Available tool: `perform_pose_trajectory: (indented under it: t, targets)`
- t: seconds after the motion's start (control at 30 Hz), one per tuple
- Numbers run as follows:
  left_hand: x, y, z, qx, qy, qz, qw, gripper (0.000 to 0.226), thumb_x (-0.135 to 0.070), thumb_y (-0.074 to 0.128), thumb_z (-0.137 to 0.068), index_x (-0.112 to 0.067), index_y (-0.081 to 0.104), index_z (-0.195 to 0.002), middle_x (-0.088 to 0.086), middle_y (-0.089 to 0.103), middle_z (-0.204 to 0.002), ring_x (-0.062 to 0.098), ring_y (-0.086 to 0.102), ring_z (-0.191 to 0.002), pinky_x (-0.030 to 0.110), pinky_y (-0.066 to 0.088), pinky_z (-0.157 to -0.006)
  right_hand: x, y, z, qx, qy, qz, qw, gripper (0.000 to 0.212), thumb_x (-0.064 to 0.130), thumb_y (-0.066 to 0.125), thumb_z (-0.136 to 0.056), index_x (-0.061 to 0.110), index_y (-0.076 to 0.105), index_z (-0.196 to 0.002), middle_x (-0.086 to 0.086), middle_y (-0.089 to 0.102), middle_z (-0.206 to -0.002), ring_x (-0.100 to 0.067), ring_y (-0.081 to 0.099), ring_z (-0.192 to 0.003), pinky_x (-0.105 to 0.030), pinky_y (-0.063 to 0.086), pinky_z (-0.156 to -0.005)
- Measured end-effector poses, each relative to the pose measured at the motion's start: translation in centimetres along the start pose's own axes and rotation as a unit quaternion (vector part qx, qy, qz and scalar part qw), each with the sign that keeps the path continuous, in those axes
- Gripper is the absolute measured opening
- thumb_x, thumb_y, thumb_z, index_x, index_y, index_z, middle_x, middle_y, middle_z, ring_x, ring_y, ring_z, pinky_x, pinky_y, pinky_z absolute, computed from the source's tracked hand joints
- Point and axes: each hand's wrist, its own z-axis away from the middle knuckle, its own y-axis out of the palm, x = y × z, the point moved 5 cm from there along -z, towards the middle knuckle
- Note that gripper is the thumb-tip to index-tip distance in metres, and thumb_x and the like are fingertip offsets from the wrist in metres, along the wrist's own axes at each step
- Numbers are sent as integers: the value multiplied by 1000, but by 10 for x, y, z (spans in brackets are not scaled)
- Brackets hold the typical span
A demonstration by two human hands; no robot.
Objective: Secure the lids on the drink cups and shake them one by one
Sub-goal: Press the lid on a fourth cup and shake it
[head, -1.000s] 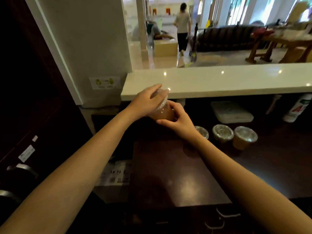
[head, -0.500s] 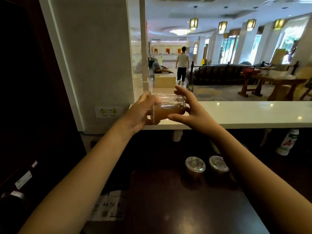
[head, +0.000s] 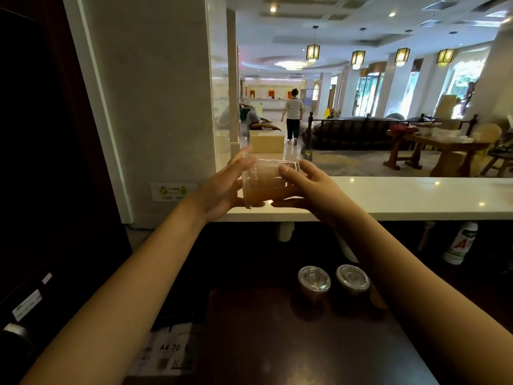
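A clear plastic drink cup (head: 266, 180) with pale brown liquid lies on its side in the air, in front of the white counter. My left hand (head: 222, 190) presses flat against its lidded end on the left. My right hand (head: 308, 184) grips the cup's bottom end from the right. Two more lidded cups (head: 314, 282) (head: 352, 279) of brown drink stand upright on the dark table (head: 277, 343) below; my right forearm hides whatever stands to their right.
The white counter (head: 402, 195) runs across the middle at hand height. A white bottle (head: 460, 243) with a green and red label stands under it at the right. A paper package (head: 172, 348) lies at the table's left. A person walks in the lobby beyond.
The cup was lifted from above the table up to counter height and turned onto its side. The liquid has shifted inside it, and the view has tilted upward.
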Motion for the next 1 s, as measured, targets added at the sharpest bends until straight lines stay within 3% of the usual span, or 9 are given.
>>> perform_pose_trajectory:
  t: [0.13,0.23,0.4,0.53,0.7,0.77,0.83,0.9,1.0]
  targets:
    - [2,4,0,27,-71,52,996,51,-46,68,-69,-26,53,-114,11,49,-117,27,53,-105,37,57,-72,6,-1,0,-1,-38,-2,999,39,12,63,-86,21,48,-121,-16,48,-128,-29,57,-109,-34,58,-81]
    - [-4,2,-3,-4,-28,22,999,78,-33,70,-56,-31,41,-128,9,43,-124,24,49,-102,28,52,-65,7,-3,-2,13,-22,-47,999,42,7,60,-87,20,48,-125,-16,47,-131,-30,56,-112,-35,57,-85]
    - [-18,5,3,-43,135,-150,979,86,-20,71,-58,-46,26,-127,1,30,-138,28,46,-118,25,53,-71,2,1,-2,40,77,-31,996,58,60,34,-91,15,56,-120,-15,67,-110,-24,70,-90,-33,58,-73]
    - [-20,2,6,9,182,-170,968,88,-19,74,-61,-55,27,-126,-5,25,-144,26,39,-128,36,52,-93,7,1,-1,16,83,-14,996,46,53,41,-92,13,56,-108,-16,64,-91,-18,63,-66,-26,54,-57]
    - [-2,-7,-1,65,17,35,997,103,-39,86,-50,-42,31,-136,0,44,-129,32,53,-116,48,54,-87,10,-2,-2,7,-13,4,1000,34,16,62,-87,15,50,-119,-19,51,-123,-32,62,-101,-33,59,-75]
    - [2,-6,0,72,-29,101,992,72,-50,77,-59,-25,53,-123,8,55,-120,30,58,-109,49,55,-84,11,1,-1,29,-61,47,997,46,0,64,-82,21,50,-120,-13,50,-126,-31,59,-108,-32,58,-81]
    - [7,-6,0,44,-52,88,994,47,-42,69,-69,-23,56,-110,11,53,-117,26,56,-102,40,54,-77,13,3,0,36,-85,79,993,55,-12,61,-77,28,52,-114,-7,49,-130,-30,57,-111,-33,56,-83]
    - [8,-8,-3,10,-30,60,998,59,-34,71,-61,-24,49,-115,12,48,-119,24,51,-97,30,51,-67,9,3,-3,37,-82,51,995,56,-12,58,-79,30,52,-115,-4,49,-131,-29,57,-112,-33,54,-85]
    - [3,-9,-3,-36,42,-46,997,71,-33,69,-60,-36,38,-125,10,40,-130,26,51,-102,28,50,-63,-1,2,-11,17,0,-49,999,39,26,56,-91,21,47,-128,-7,51,-130,-24,57,-113,-32,55,-87]
